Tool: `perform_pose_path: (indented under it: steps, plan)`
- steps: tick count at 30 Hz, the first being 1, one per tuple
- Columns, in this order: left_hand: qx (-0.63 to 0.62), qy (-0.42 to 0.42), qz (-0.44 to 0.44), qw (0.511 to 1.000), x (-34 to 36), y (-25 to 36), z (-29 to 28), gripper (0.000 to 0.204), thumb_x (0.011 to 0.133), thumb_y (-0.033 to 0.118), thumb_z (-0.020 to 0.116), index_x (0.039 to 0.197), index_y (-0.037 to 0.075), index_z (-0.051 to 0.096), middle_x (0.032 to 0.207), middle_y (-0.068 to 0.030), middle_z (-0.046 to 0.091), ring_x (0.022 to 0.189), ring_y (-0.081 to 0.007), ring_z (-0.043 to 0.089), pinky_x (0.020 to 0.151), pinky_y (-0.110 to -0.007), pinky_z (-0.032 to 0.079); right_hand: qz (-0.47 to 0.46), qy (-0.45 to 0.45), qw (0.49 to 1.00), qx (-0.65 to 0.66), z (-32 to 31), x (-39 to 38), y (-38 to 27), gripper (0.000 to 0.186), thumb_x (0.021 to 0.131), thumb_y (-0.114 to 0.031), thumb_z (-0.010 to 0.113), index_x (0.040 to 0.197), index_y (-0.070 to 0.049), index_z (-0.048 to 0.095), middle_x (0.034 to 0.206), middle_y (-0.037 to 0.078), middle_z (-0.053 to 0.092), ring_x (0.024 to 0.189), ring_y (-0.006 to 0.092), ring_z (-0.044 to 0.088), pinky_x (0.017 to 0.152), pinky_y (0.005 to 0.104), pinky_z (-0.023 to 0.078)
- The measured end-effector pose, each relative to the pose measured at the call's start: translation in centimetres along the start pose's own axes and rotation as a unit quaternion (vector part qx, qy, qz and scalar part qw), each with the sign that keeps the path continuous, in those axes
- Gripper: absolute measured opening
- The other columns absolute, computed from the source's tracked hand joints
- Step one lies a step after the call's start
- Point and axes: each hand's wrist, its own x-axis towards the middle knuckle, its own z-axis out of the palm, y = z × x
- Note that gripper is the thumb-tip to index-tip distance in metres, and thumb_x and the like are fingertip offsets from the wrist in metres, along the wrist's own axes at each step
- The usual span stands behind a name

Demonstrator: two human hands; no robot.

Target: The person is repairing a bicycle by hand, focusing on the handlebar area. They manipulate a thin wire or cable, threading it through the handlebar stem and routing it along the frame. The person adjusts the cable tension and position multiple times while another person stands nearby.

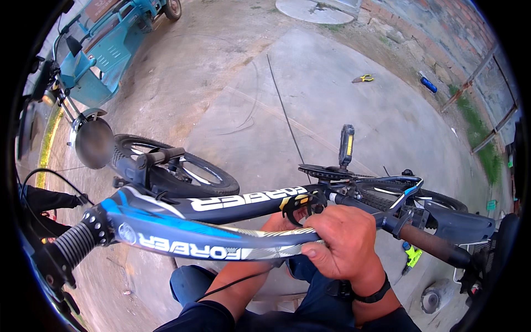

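A black bicycle [243, 202] with blue and white markings lies across in front of me, wheels beyond its nearer tube [177, 232]. My right hand [343, 240] wraps around that tube near its right part, thumb in front, a dark band on the wrist. My left hand [285, 220] reaches up behind the tube beside a curved black part [290, 210]; its fingers are mostly hidden. A thin black cable [238, 279] runs down across my left forearm. The pedal [347, 145] stands upright beyond the chainring [318, 171].
Yellow-handled pliers [363, 78] and a blue tool [427, 84] lie on concrete [249, 110]. A green tool [411, 255] is by my right side. A turquoise tricycle [102, 61] and motor scooter [83, 122] stand left, near a person's dark-clothed leg [47, 200]. A brick wall [470, 33] borders the right.
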Motion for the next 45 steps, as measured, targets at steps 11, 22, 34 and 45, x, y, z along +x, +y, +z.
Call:
perform_pose_path:
  steps: [11, 22, 34, 45]
  plan:
    - [0.001, 0.021, -0.034, 0.999, 1.4, -1.4, -1.8, 0.039, 0.094, 0.023, 0.064, 0.124, 0.0, 0.055, 0.118, -0.0106, 0.063, 0.106, -0.0178, 0.062, 0.088, -0.034, 0.052, -0.005, -0.039, 0.999, -0.008, -0.3, -0.2, 0.4, 0.048, 0.088, -0.057, 0.06, 0.085, -0.009, 0.064, 0.063, 0.005, 0.052, 0.05, 0.0252, 0.052, 0.046, 0.0353, 0.036]
    - [-0.001, 0.033, -0.036, 0.999, 1.6, -2.1, -2.9, 0.035, 0.093, 0.02, 0.063, 0.122, 0.001, 0.057, 0.114, -0.0102, 0.064, 0.103, -0.0172, 0.063, 0.085, -0.033, 0.052, 0.012, -0.076, 0.997, -0.018, -1.1, 0.7, -0.2, 0.051, 0.085, -0.059, 0.063, 0.083, -0.008, 0.065, 0.06, 0.003, 0.051, 0.049, 0.0236, 0.05, 0.047, 0.0345, 0.035]
    - [-0.002, 0.032, -0.026, 0.999, 1.8, -2.1, -3.7, 0.03, 0.093, 0.017, 0.062, 0.119, 0.001, 0.059, 0.111, -0.0098, 0.065, 0.098, -0.0166, 0.064, 0.082, -0.031, 0.053, 0.001, -0.054, 0.998, -0.023, -0.6, 0.3, 0.0, 0.052, 0.086, -0.06, 0.06, 0.083, -0.008, 0.065, 0.06, 0.004, 0.053, 0.049, 0.0243, 0.051, 0.046, 0.0356, 0.035]
    - [-0.003, 0.018, -0.018, 1.0, 2.7, -2.2, -4.5, 0.027, 0.093, 0.015, 0.061, 0.116, 0.002, 0.061, 0.107, -0.0093, 0.066, 0.094, -0.016, 0.065, 0.079, -0.03, 0.053, 0.004, -0.051, 0.999, -0.016, -0.4, 0.2, 0.1, 0.052, 0.088, -0.059, 0.059, 0.083, -0.008, 0.064, 0.061, 0.005, 0.053, 0.05, 0.0252, 0.052, 0.047, 0.0359, 0.035]
